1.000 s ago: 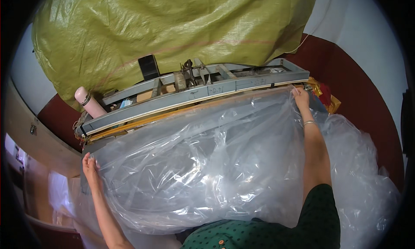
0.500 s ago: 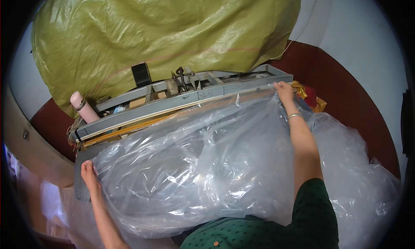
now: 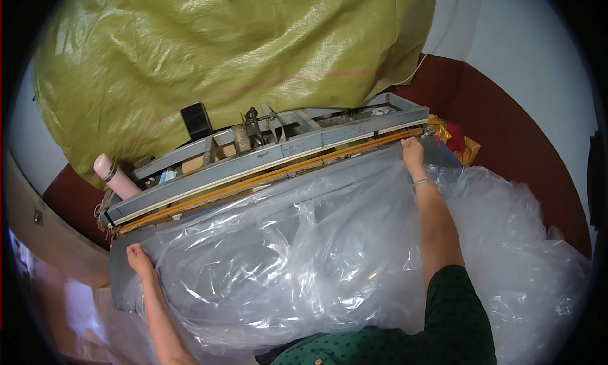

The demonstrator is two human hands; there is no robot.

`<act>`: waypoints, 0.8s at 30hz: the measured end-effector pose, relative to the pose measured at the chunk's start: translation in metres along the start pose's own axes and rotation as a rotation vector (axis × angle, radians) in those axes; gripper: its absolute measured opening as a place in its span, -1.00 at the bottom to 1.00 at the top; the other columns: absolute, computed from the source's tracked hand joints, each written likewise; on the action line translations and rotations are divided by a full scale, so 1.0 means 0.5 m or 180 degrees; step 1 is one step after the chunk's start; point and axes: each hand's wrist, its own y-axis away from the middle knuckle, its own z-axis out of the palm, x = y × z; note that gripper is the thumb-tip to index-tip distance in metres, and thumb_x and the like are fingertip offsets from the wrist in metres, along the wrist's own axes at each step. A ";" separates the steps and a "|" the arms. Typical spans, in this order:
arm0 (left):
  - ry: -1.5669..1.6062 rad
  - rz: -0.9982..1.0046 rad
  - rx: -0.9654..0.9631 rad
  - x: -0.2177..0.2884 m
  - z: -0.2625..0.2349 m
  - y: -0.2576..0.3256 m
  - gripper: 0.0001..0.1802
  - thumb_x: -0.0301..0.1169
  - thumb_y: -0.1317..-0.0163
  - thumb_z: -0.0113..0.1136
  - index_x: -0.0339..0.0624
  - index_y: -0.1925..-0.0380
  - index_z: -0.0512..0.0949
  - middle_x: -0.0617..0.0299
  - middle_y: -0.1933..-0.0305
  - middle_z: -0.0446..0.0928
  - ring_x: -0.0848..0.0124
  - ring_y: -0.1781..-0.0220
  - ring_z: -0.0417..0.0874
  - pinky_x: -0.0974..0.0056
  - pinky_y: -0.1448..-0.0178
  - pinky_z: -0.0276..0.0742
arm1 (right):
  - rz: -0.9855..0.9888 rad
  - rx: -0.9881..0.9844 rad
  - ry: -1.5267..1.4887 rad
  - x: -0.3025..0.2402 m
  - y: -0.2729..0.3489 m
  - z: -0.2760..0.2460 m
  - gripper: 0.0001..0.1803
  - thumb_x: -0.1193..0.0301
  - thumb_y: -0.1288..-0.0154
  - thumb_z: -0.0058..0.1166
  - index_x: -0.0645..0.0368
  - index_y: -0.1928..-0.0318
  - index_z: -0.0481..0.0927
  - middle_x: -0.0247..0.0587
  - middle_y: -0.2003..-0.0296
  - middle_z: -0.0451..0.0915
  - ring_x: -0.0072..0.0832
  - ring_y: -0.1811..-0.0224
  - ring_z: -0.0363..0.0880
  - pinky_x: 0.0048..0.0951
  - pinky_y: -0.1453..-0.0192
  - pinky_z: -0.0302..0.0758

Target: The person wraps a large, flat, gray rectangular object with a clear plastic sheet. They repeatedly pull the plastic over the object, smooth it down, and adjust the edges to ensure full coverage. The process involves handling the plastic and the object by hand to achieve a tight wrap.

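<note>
A wide sheet of clear plastic film (image 3: 304, 257) is spread across the grey work surface (image 3: 130, 282) before me. My left hand (image 3: 140, 261) pinches the film at its left end, with fingers closed. At the upper right corner, my right hand (image 3: 413, 151) grips the film's far edge, its fingers also closed. Just beyond that edge runs a long grey metal frame machine (image 3: 266, 154), with an orange-yellow strip (image 3: 278, 169) along its near side. The strip shows uncovered between the film and the frame.
A pink flask (image 3: 116, 176) leans on the frame's left end. Behind rises a large yellow-green woven sheet (image 3: 240, 48). More crumpled plastic film (image 3: 525, 263) heaps up at the right, beside gold and red wrapping (image 3: 459, 141). A black rectangular piece (image 3: 196, 121) stands behind the frame.
The film's far edge has come back toward me, off the orange-yellow strip. My right hand has moved slightly nearer, and my left hand a little right and nearer.
</note>
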 end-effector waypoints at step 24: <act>0.0347 0.0363 -0.0375 -0.030 0.067 -0.109 -0.82 -0.39 -0.22 0.09 -0.07 0.50 0.31 0.49 0.55 0.21 0.68 0.52 0.15 0.54 0.45 0.07 | 0.0186 0.0344 -0.2004 0.045 -0.055 0.093 -0.81 0.44 -0.14 0.08 0.18 0.34 0.33 -0.32 0.69 0.43 -0.61 0.72 0.36 -0.53 0.66 0.33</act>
